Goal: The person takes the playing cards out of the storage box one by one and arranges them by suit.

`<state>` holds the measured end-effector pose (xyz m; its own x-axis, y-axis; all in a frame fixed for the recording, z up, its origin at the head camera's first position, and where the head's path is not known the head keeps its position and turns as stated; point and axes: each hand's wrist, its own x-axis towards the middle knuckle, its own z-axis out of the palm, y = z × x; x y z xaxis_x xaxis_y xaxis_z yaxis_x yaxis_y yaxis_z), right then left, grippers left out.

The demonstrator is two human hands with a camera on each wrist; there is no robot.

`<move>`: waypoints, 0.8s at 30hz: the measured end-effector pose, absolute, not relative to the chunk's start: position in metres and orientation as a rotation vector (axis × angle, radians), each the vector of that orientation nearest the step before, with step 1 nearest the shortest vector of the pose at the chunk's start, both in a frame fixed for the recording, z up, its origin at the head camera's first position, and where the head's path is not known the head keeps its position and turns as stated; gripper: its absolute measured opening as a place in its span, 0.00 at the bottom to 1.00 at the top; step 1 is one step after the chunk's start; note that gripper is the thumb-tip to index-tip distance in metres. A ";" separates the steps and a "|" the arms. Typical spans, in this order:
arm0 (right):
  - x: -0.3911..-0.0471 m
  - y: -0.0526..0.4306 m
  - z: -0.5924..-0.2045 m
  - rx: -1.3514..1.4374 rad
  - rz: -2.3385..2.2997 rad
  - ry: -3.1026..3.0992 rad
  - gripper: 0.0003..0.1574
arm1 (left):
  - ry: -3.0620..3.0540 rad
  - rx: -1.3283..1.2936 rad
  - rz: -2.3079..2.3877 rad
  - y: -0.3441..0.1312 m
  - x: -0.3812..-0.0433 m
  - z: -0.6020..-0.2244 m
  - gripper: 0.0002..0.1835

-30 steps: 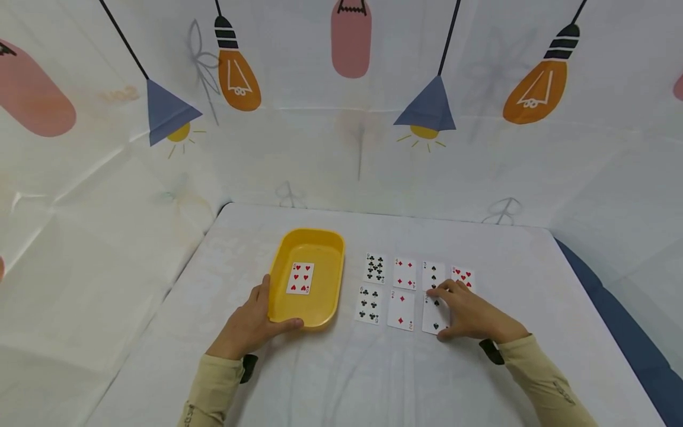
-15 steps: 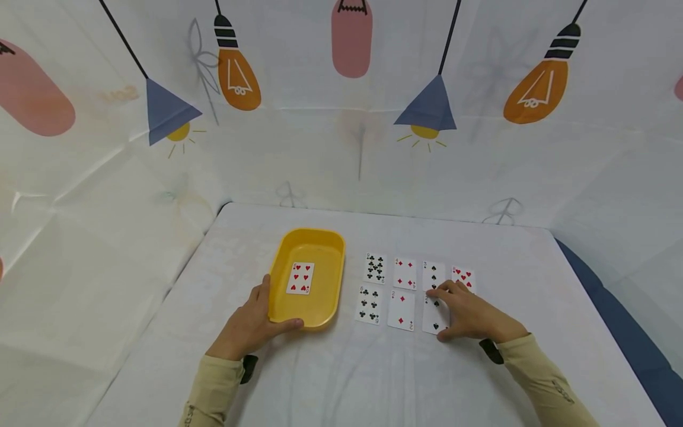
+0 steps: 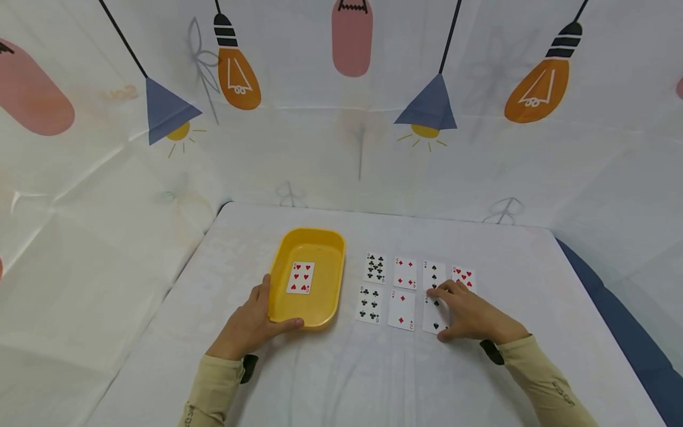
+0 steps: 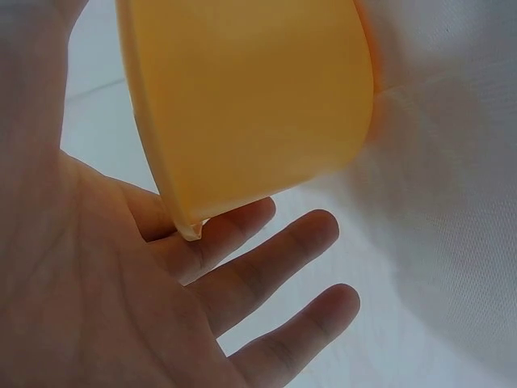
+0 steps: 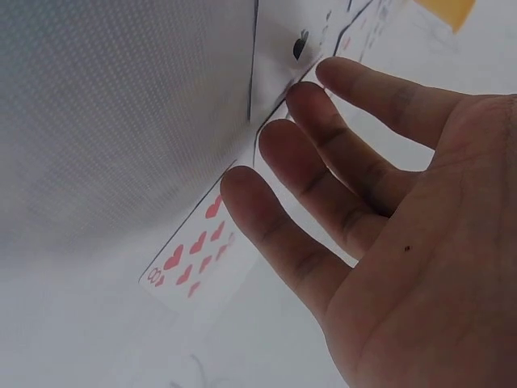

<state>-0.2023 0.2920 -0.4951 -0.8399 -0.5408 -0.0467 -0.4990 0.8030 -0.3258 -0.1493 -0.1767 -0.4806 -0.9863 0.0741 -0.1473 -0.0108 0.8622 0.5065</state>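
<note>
A yellow tray (image 3: 335, 296) stands left of the table's middle, with a hearts playing card (image 3: 300, 278) lying face up in it. My left hand (image 3: 248, 326) cups its near left corner. The thumb lies along the near rim and the fingers extend beside the outer wall (image 4: 258, 105), touching it. My right hand (image 3: 477, 314) reaches over the two of spades (image 3: 436, 320) at the near right of the card layout. Its index fingertip is at the top edge and its thumb at the lower right corner. The card lies flat, partly covered by the hand.
Two rows of face-up cards lie right of the tray: club cards (image 3: 375, 268), diamond cards (image 3: 405, 274), a three of spades (image 3: 434, 274) and an eight of hearts (image 5: 194, 250). A white cloth covers the table (image 3: 341, 385). A printed curtain (image 3: 320, 148) hangs behind.
</note>
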 end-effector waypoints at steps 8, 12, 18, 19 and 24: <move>-0.201 0.292 -0.491 -0.830 -0.480 2.852 0.53 | 2.877 0.056 0.777 -0.177 -0.150 -0.480 0.75; -0.201 0.289 -0.489 -0.825 -0.489 2.863 0.54 | 2.887 0.065 0.780 -0.178 -0.149 -0.480 0.75; -0.205 0.280 -0.484 -0.806 -0.519 2.882 0.57 | 2.883 0.055 0.779 -0.177 -0.149 -0.480 0.74; -0.206 0.279 -0.483 -0.801 -0.528 2.888 0.57 | 2.881 0.052 0.778 -0.177 -0.149 -0.480 0.74; -0.211 0.270 -0.480 -0.772 -0.580 2.911 0.57 | 2.877 0.045 0.768 -0.177 -0.149 -0.480 0.75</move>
<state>-0.2106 0.2697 -0.4798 -0.8705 -0.4916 0.0241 -0.4633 0.8019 -0.3772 -0.1489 -0.1767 -0.4798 -0.9862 0.0711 -0.1494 -0.0128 0.8674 0.4975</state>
